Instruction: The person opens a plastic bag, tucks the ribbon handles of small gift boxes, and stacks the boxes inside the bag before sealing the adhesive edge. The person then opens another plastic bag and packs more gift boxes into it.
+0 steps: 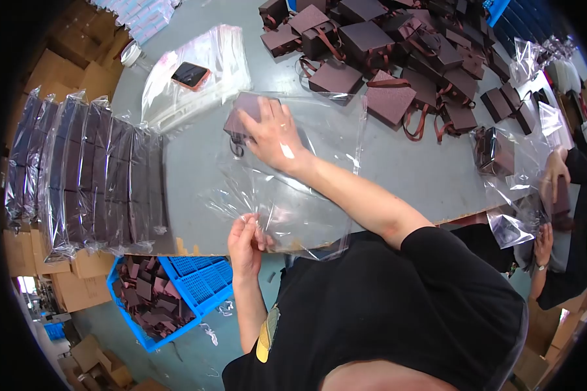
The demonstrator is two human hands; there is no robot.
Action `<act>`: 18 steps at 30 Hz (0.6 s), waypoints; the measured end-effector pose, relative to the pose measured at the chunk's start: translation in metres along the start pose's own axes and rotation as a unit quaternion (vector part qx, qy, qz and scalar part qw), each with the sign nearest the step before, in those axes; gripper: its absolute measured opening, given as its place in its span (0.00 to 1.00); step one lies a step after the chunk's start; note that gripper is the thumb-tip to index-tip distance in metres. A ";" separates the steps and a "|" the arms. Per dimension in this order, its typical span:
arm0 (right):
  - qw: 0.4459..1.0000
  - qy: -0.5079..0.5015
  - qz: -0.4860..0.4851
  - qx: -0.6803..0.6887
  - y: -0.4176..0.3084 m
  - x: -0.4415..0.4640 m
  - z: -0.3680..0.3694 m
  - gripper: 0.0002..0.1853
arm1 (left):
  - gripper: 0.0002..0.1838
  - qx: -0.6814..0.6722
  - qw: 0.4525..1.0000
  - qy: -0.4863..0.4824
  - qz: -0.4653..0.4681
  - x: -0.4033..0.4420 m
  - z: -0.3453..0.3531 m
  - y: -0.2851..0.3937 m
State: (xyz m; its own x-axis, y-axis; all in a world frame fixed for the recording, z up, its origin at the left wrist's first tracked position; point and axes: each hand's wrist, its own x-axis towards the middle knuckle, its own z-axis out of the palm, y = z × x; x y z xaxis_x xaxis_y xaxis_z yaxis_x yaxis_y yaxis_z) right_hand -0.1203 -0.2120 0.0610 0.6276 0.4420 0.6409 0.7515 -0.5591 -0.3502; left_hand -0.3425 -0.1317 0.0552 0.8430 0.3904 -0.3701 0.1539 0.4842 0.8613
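A large clear plastic bag (319,140) lies spread over the table in front of me. My left hand (245,246) is closed in a pinch on its gathered near-left edge. My right hand (274,135) reaches across the bag and grips a small dark brown box (236,121), fingers over its top. A dark ribbon loop (237,147) hangs from that box. I cannot tell whether the box is inside the bag or only against it.
Many brown ribboned boxes (365,42) are heaped at the back. Bagged boxes (94,173) stand in rows at left. A phone (191,75) rests on flat plastic bags (225,55). A blue crate (199,277) sits below the table edge. Another person's hands (554,173) work at right.
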 end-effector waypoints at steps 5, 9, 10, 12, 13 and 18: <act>0.997 -0.053 0.024 -0.048 0.008 0.004 0.000 0.33 | 0.10 -0.025 0.999 -0.023 -0.003 0.004 0.001 -0.005; 0.996 -0.069 0.017 0.060 0.010 0.000 -0.001 0.34 | 0.10 -0.034 0.999 -0.019 -0.004 0.007 0.002 -0.008; 0.998 -0.054 0.010 0.038 0.010 -0.002 -0.002 0.34 | 0.09 -0.030 0.999 -0.018 -0.004 0.006 0.001 -0.009; 1.000 -0.022 -0.002 -0.006 0.012 -0.007 -0.001 0.34 | 0.09 -0.022 0.999 -0.029 -0.003 0.005 -0.004 -0.009; 1.000 -0.026 0.002 -0.001 0.015 -0.009 0.003 0.34 | 0.09 -0.017 0.999 -0.034 -0.003 0.003 -0.007 -0.009; 1.000 -0.005 0.023 -0.005 0.026 -0.010 0.022 0.34 | 0.08 -0.025 0.999 -0.018 0.018 -0.012 -0.005 -0.006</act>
State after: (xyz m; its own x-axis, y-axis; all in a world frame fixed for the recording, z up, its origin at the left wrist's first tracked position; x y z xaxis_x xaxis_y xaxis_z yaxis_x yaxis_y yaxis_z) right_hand -0.1024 -0.2156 0.0302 0.6637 0.4228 0.6171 0.7198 -0.5855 -0.3730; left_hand -0.3563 -0.1354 0.0528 0.8660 0.3798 -0.3253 0.0980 0.5091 0.8551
